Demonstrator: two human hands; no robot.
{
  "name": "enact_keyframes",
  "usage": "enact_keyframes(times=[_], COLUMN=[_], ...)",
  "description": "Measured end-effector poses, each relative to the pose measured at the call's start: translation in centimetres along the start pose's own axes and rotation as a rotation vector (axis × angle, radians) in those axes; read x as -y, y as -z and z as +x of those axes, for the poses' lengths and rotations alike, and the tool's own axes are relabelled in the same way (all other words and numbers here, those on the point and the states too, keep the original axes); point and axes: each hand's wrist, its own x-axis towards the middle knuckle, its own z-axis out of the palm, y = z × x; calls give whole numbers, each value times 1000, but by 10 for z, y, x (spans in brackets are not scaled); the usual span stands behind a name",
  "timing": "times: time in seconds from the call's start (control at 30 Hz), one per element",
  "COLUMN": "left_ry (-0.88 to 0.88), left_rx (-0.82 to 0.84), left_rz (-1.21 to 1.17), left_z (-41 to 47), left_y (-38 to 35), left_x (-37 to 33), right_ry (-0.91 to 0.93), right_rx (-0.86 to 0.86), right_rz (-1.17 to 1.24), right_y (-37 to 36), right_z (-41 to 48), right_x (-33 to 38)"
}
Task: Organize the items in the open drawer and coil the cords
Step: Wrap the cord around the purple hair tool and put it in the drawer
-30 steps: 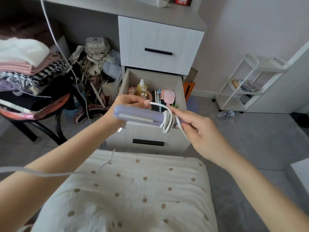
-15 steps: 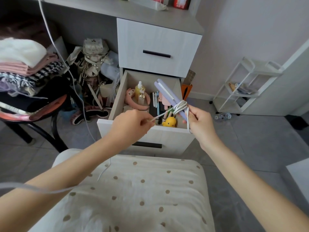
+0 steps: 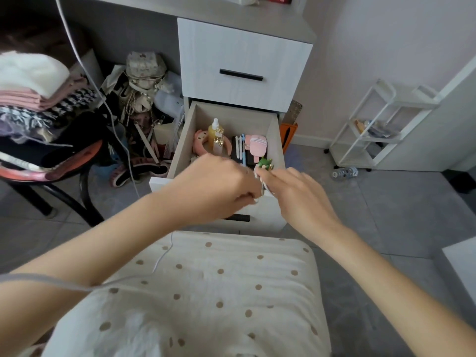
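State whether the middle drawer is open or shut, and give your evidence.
Open. The middle drawer is pulled out, and its inside shows a yellow bottle and pens.

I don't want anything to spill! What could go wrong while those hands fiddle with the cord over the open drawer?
The left hand and right hand pinch the white cord just in front of the upright yellow bottle in the drawer; a bump could tip it. A loose white cable lies across the left forearm and the dotted cushion, so it might snag when the arm moves.
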Motion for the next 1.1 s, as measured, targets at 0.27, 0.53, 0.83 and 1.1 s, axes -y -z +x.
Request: enact_keyframes(times=[0.27,0.53,0.83,1.1], left_ry=[458,508,684,885], left_rx=[-82,-97,-170,-491], left_rz=[-505,-810,-1276,-1349], left_z=[7,12,4,8], left_y=[18,19,9,-3], left_x=[27,15,22,-21], right_ry=[133,246,-46,-771], right_rx=[107,142,138,-90], right_rz=[245,290,1016,1869], right_y=[22,35,66,50], right_z=[-9,-15,-22,-17], right_x=[1,10,23,41])
